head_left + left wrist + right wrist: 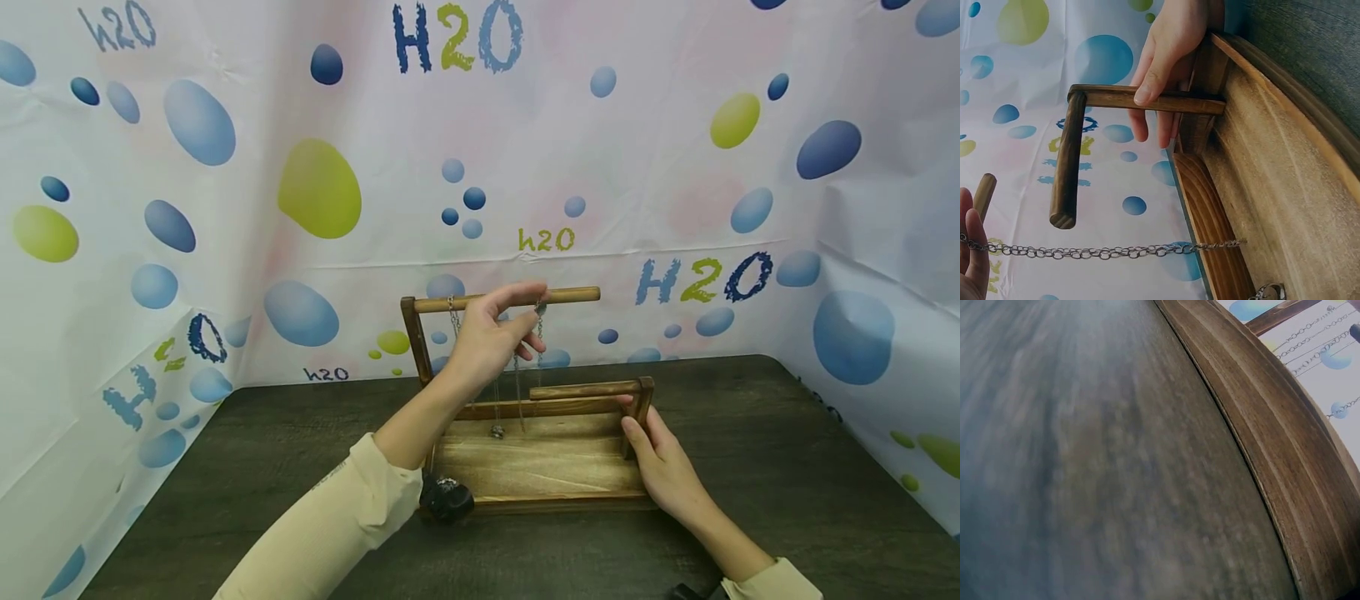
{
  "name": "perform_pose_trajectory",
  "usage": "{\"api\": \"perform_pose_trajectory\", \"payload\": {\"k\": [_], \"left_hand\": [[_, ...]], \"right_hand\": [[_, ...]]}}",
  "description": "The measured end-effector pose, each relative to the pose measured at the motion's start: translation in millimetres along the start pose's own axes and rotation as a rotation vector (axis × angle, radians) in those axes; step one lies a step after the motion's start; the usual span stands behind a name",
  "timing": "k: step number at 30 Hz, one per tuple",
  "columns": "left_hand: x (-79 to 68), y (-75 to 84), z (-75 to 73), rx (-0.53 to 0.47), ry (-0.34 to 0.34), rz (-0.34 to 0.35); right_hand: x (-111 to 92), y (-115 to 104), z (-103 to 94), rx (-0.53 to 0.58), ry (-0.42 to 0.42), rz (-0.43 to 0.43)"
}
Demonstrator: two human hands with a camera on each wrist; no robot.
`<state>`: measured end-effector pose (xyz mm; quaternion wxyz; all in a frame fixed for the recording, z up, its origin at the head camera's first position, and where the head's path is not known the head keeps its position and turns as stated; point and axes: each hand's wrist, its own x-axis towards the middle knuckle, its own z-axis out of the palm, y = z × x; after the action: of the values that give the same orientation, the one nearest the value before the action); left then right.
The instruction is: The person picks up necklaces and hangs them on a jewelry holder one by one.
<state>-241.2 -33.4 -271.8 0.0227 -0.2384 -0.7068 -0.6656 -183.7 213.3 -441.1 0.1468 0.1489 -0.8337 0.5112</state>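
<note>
A wooden jewelry stand [555, 475] has a tall bar [576, 295] at the left and a shorter bar [581, 390] at the right, above a shallow tray. By the tall bar, my left hand [483, 337] pinches a silver chain necklace [540, 335] between thumb and fingers. That chain [1104, 252] stretches away from the fingertips in the left wrist view. Other chains [453, 312] hang from the tall bar, partly behind the left hand. A small pendant [497, 432] dangles low over the tray. My right hand [663, 467] grips the shorter bar's post at the stand's right end.
The stand rests on a dark wood-grain table [300, 467]. Behind and beside it hangs a white backdrop [525, 125] with blue and green dots. A black wrist device [447, 498] is at the left sleeve, in front of the tray's left corner.
</note>
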Motion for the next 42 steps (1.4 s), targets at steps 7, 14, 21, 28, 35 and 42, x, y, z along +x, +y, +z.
{"api": "perform_pose_trajectory", "payload": {"k": [7, 14, 21, 28, 35, 42], "left_hand": [[-4.2, -4.7, 2.1, -0.001, 0.002, -0.017], [-5.8, -13.4, 4.6, -0.002, -0.001, -0.01], [-8.9, -20.9, 4.3, 0.022, -0.005, -0.022], [-11.6, -27.5, 4.0, 0.019, 0.008, -0.031], [-14.0, -34.4, 3.0, 0.017, 0.015, -0.042], [-17.2, -38.1, 2.3, 0.015, 0.007, -0.057]], "right_hand": [[0.0, -0.4, -0.3, -0.003, -0.001, 0.002], [-0.3, -0.8, -0.2, 0.004, -0.003, 0.004], [-0.4, -1.2, -0.2, -0.006, 0.0, 0.003], [-0.6, -1.0, 0.4, -0.001, 0.0, 0.003], [-0.7, -1.0, 1.1, -0.005, 0.004, 0.002], [-1.2, -1.3, 1.1, -0.016, 0.005, 0.007]]}}
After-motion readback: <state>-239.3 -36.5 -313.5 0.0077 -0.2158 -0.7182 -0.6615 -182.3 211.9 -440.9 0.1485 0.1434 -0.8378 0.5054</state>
